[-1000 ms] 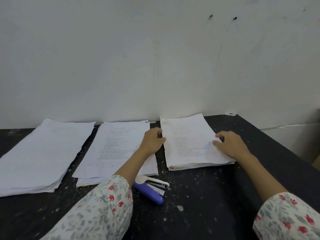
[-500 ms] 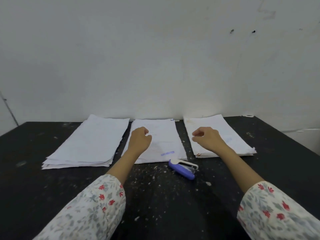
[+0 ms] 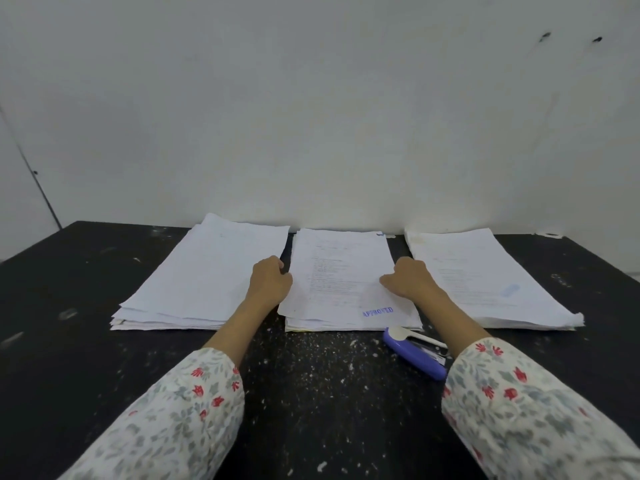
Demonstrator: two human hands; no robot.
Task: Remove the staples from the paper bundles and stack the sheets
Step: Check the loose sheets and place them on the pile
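Three piles of white sheets lie side by side on the black table against the wall: a left pile (image 3: pixel 207 278), a middle pile (image 3: pixel 341 268) with a blue "APPROVED" stamp on its top sheet, and a right pile (image 3: pixel 485 278). My left hand (image 3: pixel 270 280) sits at the middle pile's left edge with its fingers curled round that edge. At the right edge, my right hand (image 3: pixel 410 277) has its thumb on the top sheet and its fingers curled at the side. A purple and white stapler (image 3: pixel 414 351) lies just in front of the middle pile, by my right forearm.
The black table (image 3: pixel 311 393) is speckled with white flecks in front of the piles. A white wall stands directly behind the piles. The table's left part (image 3: pixel 69 289) is dark and bare apart from some smudges.
Both hands left the right pile, passed through the air as loose fists, and now sit at the two sides of the middle pile. The view has swung left.
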